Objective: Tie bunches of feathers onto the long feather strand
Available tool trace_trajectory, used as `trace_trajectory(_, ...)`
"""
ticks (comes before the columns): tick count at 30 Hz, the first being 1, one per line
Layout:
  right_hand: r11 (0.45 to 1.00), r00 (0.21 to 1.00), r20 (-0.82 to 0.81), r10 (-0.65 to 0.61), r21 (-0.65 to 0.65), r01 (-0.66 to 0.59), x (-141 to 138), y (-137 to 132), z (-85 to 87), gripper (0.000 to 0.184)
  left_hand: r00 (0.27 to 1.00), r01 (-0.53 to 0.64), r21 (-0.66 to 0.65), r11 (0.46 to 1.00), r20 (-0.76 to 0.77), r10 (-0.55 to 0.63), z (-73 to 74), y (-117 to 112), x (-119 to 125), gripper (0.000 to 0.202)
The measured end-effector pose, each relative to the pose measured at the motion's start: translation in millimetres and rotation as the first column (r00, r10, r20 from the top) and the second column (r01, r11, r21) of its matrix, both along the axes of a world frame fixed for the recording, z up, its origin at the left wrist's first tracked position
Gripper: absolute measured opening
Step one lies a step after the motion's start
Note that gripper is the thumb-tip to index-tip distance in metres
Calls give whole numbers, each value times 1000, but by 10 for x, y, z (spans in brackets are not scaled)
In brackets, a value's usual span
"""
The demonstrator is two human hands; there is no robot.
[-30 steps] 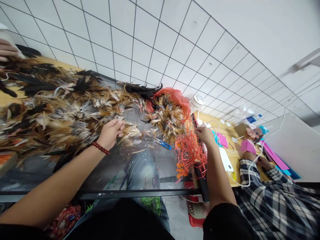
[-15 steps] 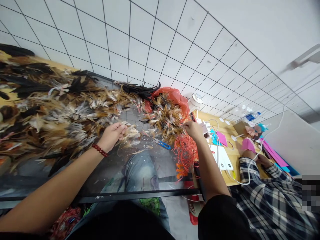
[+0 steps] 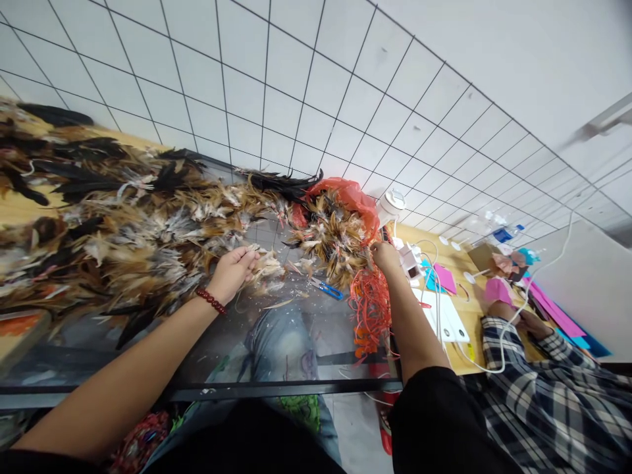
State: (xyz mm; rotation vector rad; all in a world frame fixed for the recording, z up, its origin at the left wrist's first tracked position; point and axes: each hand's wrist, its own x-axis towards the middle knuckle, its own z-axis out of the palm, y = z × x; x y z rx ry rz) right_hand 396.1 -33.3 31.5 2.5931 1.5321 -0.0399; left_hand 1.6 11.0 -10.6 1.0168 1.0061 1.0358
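The left hand [image 3: 234, 273] is pinching a pale tuft [image 3: 253, 248] between thumb and fingers over the counter [image 3: 328, 326], where a feather pile [image 3: 153, 230] is lying to the left. The right hand [image 3: 386, 258] is hanging with fingers curled in, beside a feather bundle [image 3: 340, 240] and red string [image 3: 369, 299]; its grip is not showing clearly. Blue snips [image 3: 328, 289] are lying between the hands.

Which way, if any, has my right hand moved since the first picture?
Yes: your right hand has shifted left, closer to the blue snips.
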Motion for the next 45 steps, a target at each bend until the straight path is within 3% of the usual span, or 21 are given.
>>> trace_trajectory(6, 995, 999, -31, 15, -94, -18, 175, -91, 118, 23, 1000, 2, -9, 1000, -1, -2, 6, -6, 12, 26)
trace_trajectory(14, 999, 999, -42, -6, -48, 4, -50, -68, 35, 22, 1000, 9, -20, 1000, -14, -9, 46, -22, 4, 28)
trace_trajectory(16, 999, 997, -77, -26, 43, 29, -20, -98, 130, 21, 1000, 2, -9, 1000, 4, -2, 21, -14, 4, 30)
trace_trajectory(18, 955, 964, -264, 8, 289, 71, -27, -163, 278, 19, 1000, 0, 4, 1000, 24, -1, -12, -4, 7, 31)
trace_trajectory(20, 805, 801, -558, 215, 566, 178, -158, -246, 435, 20, 999, 11, 27, 1000, 42, -12, -30, 4, 10, 32)
trace_trajectory(21, 740, 663, -655, 362, 635, 223, -283, -286, 503, 22, 999, 19, 47, 999, 47, -21, -22, 3, 12, 31)
trace_trajectory(22, 708, 521, -710, 474, 659, 254, -444, -319, 557, 24, 998, 26, 75, 997, 49, -30, 3, -3, 14, 31)
trace_trajectory(23, 702, 391, -741, 546, 659, 268, -632, -344, 597, 26, 998, 33, 107, 994, 54, -39, 47, -17, 18, 29)
trace_trajectory(25, 716, 204, -763, 613, 646, 265, -1044, -359, 630, 27, 995, 54, 164, 985, 76, -68, 193, -71, 32, 26)
trace_trajectory(29, 779, -30, -800, 600, 575, 252, -1725, -273, 535, 30, 957, 195, 157, 968, 188, -223, 578, -253, 97, 29)
trace_trajectory(32, 788, -94, -806, 584, 535, 304, -2008, -194, 366, 32, 899, 365, 108, 925, 217, -380, 691, -353, 164, 24)
trace_trajectory(35, 796, -130, -816, 564, 494, 350, -2158, -178, 173, 33, 873, 448, 49, 893, 193, -449, 572, -362, 206, 20)
trace_trajectory(40, 823, -171, -840, 515, 430, 371, -2255, -231, -77, 36, 897, 342, -7, 940, 300, -324, 299, -294, 193, 25)
trace_trajectory(45, 801, -168, -840, 517, 404, 442, -2246, -234, -192, 34, 901, 259, 21, 966, 354, -249, 229, -296, 136, 29)
